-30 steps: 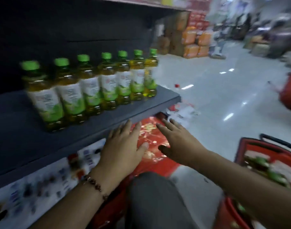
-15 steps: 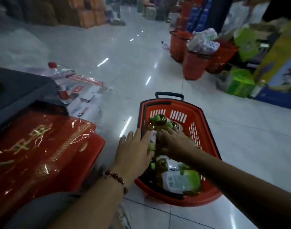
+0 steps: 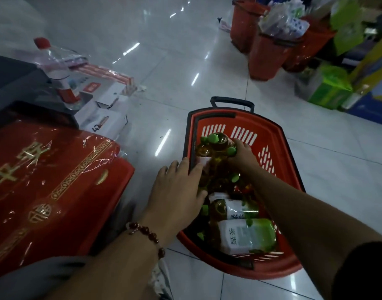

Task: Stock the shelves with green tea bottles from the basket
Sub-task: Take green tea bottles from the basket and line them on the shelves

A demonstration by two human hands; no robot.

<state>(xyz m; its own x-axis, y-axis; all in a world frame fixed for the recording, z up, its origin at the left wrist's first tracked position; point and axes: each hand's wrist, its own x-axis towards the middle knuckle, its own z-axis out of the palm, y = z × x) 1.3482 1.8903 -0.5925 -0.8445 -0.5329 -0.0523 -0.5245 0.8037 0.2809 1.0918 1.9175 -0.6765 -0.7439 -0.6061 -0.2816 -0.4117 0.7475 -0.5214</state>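
A red plastic basket (image 3: 279, 135) stands on the floor in front of me with several green tea bottles in it. Three upright green-capped bottles (image 3: 216, 146) are bunched at its far left. My left hand (image 3: 177, 189) wraps around the left side of that bunch, fingers over the basket rim. My right hand (image 3: 243, 153) grips the bunch from the right, near the caps. More bottles (image 3: 246, 236) lie flat in the near part of the basket. The shelf's dark corner (image 3: 10, 76) shows at the left edge.
Red wrapped gift boxes (image 3: 51, 182) sit low at my left, with white cartons (image 3: 103, 109) and a red-capped clear bottle (image 3: 55, 63) behind them. Red bins (image 3: 266, 55) and green packages (image 3: 328, 87) line the far right. Glossy tiled floor lies between.
My view swung from the shelf with its bottle row down to the basket. Both hands dropped from the shelf edge into the basket and closed around the upright bottles.
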